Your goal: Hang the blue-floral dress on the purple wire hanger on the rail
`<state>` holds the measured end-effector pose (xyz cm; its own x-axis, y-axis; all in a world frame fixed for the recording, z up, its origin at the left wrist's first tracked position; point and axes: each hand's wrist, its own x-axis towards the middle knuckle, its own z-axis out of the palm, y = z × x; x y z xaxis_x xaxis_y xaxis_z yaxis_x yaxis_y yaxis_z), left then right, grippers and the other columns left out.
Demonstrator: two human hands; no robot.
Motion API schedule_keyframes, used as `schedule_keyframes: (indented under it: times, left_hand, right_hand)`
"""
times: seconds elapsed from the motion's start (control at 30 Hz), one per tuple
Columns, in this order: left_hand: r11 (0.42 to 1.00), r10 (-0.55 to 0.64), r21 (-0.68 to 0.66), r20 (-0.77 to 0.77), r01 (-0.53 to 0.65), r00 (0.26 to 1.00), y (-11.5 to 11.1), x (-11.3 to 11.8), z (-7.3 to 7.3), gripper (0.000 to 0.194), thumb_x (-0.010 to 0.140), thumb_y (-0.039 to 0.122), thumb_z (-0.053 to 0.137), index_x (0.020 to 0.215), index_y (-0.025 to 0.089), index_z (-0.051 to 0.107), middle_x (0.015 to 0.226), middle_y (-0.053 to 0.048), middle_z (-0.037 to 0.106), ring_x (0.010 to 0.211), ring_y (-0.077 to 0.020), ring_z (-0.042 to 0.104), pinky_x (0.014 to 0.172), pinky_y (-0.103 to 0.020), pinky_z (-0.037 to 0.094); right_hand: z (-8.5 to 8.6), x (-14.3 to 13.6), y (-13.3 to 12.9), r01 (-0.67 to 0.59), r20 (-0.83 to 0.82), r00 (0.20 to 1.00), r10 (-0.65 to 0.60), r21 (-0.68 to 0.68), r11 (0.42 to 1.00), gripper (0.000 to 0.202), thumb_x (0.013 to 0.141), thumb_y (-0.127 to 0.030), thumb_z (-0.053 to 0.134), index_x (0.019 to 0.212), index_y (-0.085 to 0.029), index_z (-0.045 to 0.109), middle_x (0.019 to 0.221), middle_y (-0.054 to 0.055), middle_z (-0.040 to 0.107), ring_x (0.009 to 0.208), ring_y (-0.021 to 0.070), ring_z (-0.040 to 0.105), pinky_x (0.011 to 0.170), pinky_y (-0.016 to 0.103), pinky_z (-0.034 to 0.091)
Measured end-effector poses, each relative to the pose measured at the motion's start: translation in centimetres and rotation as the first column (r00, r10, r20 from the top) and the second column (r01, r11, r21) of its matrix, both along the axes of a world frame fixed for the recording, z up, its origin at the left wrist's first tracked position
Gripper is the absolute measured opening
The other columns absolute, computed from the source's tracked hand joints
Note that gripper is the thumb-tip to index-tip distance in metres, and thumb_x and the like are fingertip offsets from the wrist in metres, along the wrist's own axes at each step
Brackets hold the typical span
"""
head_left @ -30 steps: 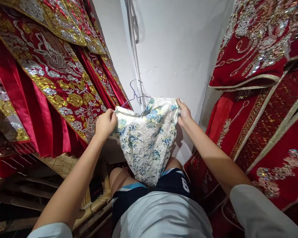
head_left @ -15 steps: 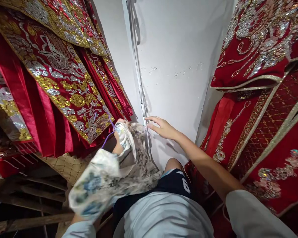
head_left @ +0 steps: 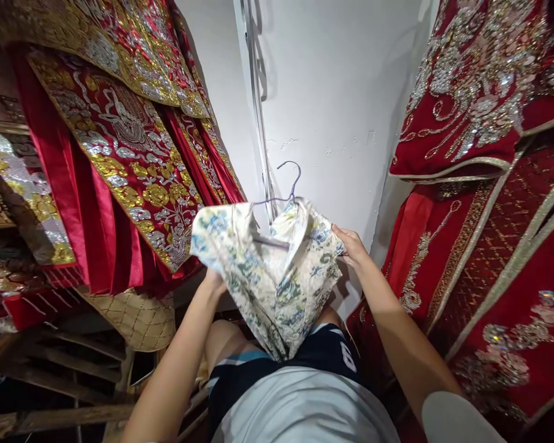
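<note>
Between red embroidered costumes (head_left: 461, 117), a floral top (head_left: 300, 295) on a purple hanger (head_left: 292, 196), held over the person's dark shorts (head_left: 318, 347), right hand (head_left: 352, 247) pinching one shoulder edge, left hand (head_left: 216, 282) beneath the other shoulder, fingers hidden, so I cannot tell its grip.

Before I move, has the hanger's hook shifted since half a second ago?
Yes, rightward in the head view: the hook was left of the pale pole and is now right of it.
</note>
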<state>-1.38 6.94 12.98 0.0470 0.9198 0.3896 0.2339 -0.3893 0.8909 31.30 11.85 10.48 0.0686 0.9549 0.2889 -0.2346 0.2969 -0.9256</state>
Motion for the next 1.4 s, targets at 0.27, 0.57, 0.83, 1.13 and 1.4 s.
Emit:
schedule_keyframes:
  times: [0.27,0.57,0.83,1.13,1.4]
  left_hand:
    - [0.989,0.050,-0.148,0.372,0.006,0.927,-1.3,0.0,-4.2,0.068,0.066,0.065,0.075,0.120,0.023,0.067,0.123,-0.011,0.071,0.130,-0.0342,0.057,0.107,-0.043,0.048]
    - [0.961,0.168,-0.271,0.448,-0.045,0.878,-3.7,0.1,-10.9,0.057,0.058,0.042,0.089,0.106,0.018,0.071,0.117,-0.012,0.074,0.117,-0.0371,0.066,0.103,-0.044,0.052]
    - [0.846,0.406,-0.502,0.388,-0.180,0.827,-4.0,2.8,-14.9,0.104,0.059,0.040,0.092,0.147,0.017,0.042,0.164,-0.019,0.026,0.152,-0.0396,0.020,0.122,-0.048,0.029]
    - [0.909,0.371,-0.339,0.395,-0.243,0.840,-3.6,3.7,-16.3,0.067,0.059,0.032,0.090,0.117,0.017,0.061,0.124,-0.019,0.067,0.128,-0.0393,0.057,0.106,-0.049,0.047]
    - [0.685,0.635,0.248,0.259,-0.685,0.728,-4.3,5.2,-15.9,0.057,0.077,0.034,0.073,0.126,0.020,0.048,0.134,-0.014,0.052,0.135,-0.0299,0.043,0.113,-0.047,0.033]
  right_hand:
    - [3.9,-1.6,3.4,-0.053,0.071,0.996,0.062,-0.122,0.991,0.049,0.057,-0.057,0.088,0.060,-0.021,0.055,0.041,-0.006,0.038,0.038,0.0069,0.023,0.037,0.026,0.022]
    - [0.5,-0.4,1.4,0.192,0.097,0.974,-0.203,0.116,0.975,0.050,0.062,-0.067,0.076,0.066,-0.018,0.064,0.060,0.000,0.060,0.060,0.0155,0.053,0.055,0.027,0.044]
    - [-6.1,-1.0,-0.7,0.476,0.059,0.877,-0.478,0.044,0.879,0.046,0.076,-0.064,0.061,0.096,-0.022,0.062,0.112,0.012,0.067,0.110,0.0290,0.059,0.085,0.039,0.049]
    - [-11.0,-13.9,-4.7,-0.165,0.293,0.942,0.162,-0.015,0.986,0.045,0.082,-0.059,0.062,0.059,-0.022,0.049,0.051,-0.004,0.048,0.049,0.0128,0.043,0.052,0.027,0.034]
    - [-8.3,-12.6,-5.6,-0.289,0.206,0.927,0.312,-0.137,0.948,0.031,0.078,-0.046,0.055,0.061,-0.020,0.057,0.046,-0.003,0.049,0.043,0.0101,0.039,0.046,0.025,0.028]
